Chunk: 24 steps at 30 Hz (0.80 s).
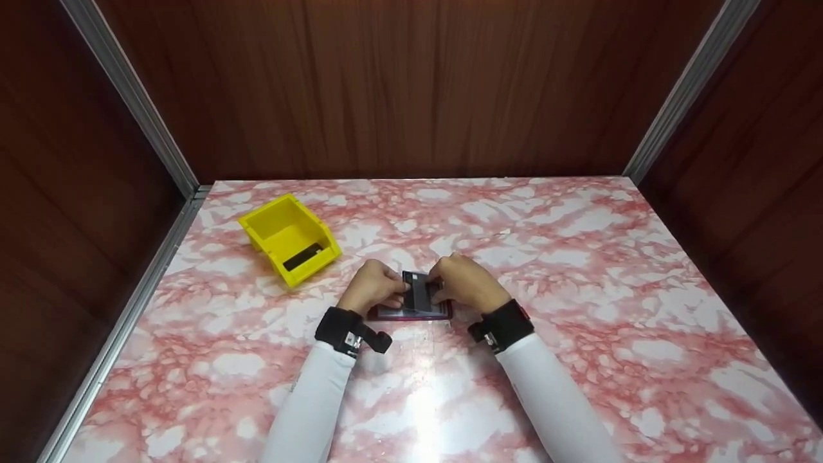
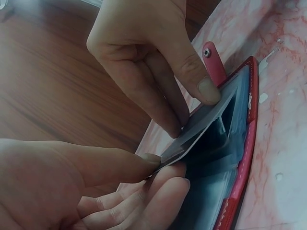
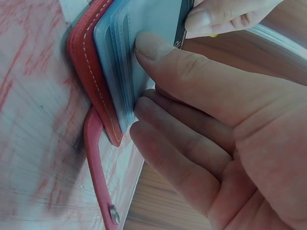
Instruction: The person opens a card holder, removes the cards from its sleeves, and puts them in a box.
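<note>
A red card holder with stitched edges lies opened out on the table between both hands. Its clear plastic sleeves show in both wrist views, and a strap with a metal snap sticks out from one side. My left hand pinches the edge of a dark card between thumb and fingers. Most of that card sits inside a raised sleeve. Across from it, my right hand holds the same sleeve, thumb flat on its face and fingers at its outer edge.
A yellow bin stands to the left, beyond my left hand, with a flat black piece inside. Brown wood-grain panels rise behind and on both sides of the pink marbled table.
</note>
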### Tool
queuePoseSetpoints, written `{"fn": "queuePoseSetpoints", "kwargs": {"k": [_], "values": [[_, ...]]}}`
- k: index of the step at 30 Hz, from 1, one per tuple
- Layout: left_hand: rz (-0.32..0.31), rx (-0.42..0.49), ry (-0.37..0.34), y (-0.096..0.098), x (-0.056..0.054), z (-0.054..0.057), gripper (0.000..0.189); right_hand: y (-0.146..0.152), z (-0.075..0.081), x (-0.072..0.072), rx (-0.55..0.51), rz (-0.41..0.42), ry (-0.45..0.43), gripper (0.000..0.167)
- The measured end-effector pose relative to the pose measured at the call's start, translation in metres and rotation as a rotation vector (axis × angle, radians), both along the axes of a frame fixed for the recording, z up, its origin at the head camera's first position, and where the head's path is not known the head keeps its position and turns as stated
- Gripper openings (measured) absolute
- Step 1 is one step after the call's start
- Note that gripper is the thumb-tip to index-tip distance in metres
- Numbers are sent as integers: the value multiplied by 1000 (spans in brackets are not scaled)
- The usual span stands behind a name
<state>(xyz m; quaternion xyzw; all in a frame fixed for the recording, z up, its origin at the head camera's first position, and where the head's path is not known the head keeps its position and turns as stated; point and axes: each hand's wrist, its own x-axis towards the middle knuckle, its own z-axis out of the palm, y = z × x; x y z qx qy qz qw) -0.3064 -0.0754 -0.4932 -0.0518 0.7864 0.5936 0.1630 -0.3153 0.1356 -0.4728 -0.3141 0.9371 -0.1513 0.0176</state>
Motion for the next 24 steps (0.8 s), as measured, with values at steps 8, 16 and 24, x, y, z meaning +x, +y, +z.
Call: {"fn": "queuePoseSetpoints", "kwargs": {"k": [8,16,24], "values": [[2,5,5,0,0,1,12,0,1,1,1,-5,-8,27],[8,-11,7,1,1,0,13,1,1,1,19,-9,2,28],[18,-26,6,0,0,2,13,0,2,1,21,-3,-3,25]]}}
